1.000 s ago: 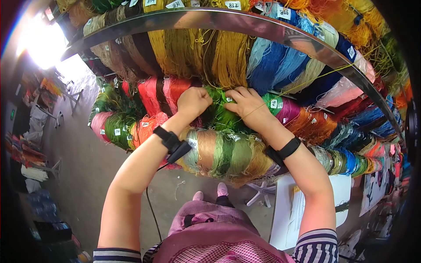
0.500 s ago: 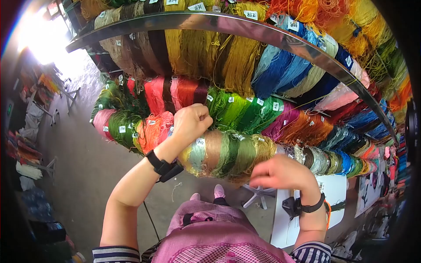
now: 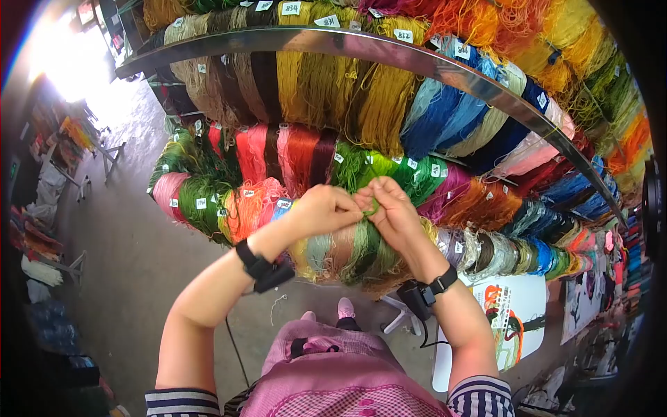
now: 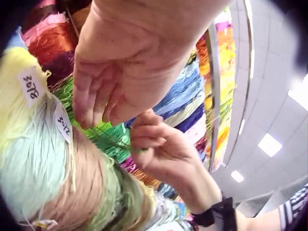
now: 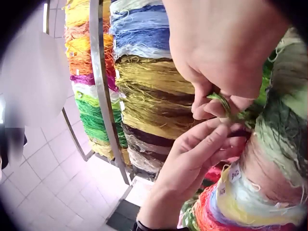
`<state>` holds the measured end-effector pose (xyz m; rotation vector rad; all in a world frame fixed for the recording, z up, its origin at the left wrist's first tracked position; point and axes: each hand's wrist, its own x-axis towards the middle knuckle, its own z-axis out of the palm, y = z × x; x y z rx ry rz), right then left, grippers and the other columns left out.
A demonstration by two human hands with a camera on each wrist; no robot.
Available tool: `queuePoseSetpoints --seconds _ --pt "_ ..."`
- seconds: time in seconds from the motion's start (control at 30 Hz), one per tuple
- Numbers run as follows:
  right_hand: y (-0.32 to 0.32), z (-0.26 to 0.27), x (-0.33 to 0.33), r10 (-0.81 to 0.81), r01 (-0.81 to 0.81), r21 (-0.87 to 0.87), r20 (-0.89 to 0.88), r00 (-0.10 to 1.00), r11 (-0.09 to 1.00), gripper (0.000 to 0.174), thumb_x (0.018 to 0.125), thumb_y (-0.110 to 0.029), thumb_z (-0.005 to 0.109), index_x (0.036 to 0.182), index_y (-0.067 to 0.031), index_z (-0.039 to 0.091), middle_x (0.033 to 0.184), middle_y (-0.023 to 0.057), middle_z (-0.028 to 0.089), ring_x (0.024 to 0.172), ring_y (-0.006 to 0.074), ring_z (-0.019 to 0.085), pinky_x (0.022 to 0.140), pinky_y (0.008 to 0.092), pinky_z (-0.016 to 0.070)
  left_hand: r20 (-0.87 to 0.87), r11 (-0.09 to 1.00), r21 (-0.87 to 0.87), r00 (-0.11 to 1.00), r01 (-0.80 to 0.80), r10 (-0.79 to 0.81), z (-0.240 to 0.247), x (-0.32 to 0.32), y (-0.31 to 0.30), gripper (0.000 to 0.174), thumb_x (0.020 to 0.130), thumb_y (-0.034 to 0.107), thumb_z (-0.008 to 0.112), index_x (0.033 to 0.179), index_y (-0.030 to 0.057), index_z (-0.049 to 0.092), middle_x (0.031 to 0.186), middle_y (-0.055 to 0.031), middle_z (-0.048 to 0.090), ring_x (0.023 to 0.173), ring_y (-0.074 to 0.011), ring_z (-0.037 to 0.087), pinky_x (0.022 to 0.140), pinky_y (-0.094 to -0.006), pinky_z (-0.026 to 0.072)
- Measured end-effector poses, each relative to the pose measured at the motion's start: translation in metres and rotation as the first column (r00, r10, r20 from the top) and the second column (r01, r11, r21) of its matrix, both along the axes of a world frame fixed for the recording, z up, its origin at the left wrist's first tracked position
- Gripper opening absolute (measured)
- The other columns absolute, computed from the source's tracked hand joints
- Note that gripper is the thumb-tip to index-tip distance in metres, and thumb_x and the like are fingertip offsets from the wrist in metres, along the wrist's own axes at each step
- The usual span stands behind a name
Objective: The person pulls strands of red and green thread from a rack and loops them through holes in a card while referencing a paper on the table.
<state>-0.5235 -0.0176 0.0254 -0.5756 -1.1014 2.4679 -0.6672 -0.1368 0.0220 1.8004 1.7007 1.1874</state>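
Note:
In the head view, my left hand (image 3: pixel 326 212) and right hand (image 3: pixel 394 214) meet in front of the hanging thread skeins. A thin bundle of green thread (image 3: pixel 372 207) runs between them, and the fingers of both hands pinch it. Seen from the right wrist, the green strands (image 5: pixel 221 102) curl out of the right hand's (image 5: pixel 226 53) bent fingers, while the left thumb and fingertips (image 5: pixel 219 137) close on them just below. Bright green skeins (image 3: pixel 361 167) hang right behind the hands. Pale skeins with paper number tags (image 4: pixel 60 120) lie just below.
A curved metal rail (image 3: pixel 333 40) arches over the rows of colored skeins. Lower right stands a white table (image 3: pixel 455 361) with orange and green threads (image 3: pixel 514 330) and a printed sheet. White chair legs (image 3: pixel 399 316) stand on the floor near the person's pink shoes (image 3: pixel 346 307).
Both hands were at the green skeins; the right hand then swung down toward the white table and came back up beside the left. Green thread now shows between them.

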Motion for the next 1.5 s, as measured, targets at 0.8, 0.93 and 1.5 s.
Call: queuePoseSetpoints --seconds 0.8,0.93,1.5 --pt "0.001 0.008 0.558 -0.877 0.649 0.590 0.333 0.347 0.481 0.008 0.091 -0.013 0.057 0.083 -0.0130 0.056 0.063 -0.0075 0.043 0.048 0.0026 0.031 0.044 0.0204 0.0220 -0.177 0.833 -0.144 0.842 -0.534 0.509 -0.029 -0.048 0.080 0.017 0.077 0.023 0.072 0.080 0.0071 0.067 0.082 -0.0117 0.067 0.076 -0.0287 0.065 0.067 -0.0386 0.0501" --pt "0.012 -0.034 0.654 -0.975 0.955 0.293 0.202 -0.094 -0.031 0.015 0.098 -0.020 0.052 0.086 -0.0134 0.057 0.065 -0.0086 0.042 0.049 0.0036 0.030 0.044 0.0199 0.0220 0.166 0.939 -0.117 0.926 -0.324 0.340 -0.061 -0.069 0.086 0.013 0.084 0.017 0.066 0.081 0.0053 0.062 0.080 -0.0034 0.067 0.064 -0.0145 0.060 0.058 -0.0285 0.0453" --pt "0.020 -0.013 0.399 -0.775 0.798 -0.071 0.204 0.599 0.598 0.034 0.098 -0.025 0.056 0.068 -0.0169 0.042 0.056 -0.0076 0.032 0.045 0.0047 0.025 0.040 0.0208 0.0201 0.411 0.904 -0.327 0.820 -0.277 0.399 -0.003 -0.027 0.013 0.017 0.091 0.016 0.059 0.083 0.0019 0.065 0.067 -0.0028 0.066 0.054 -0.0079 0.055 0.051 -0.0236 0.0445"
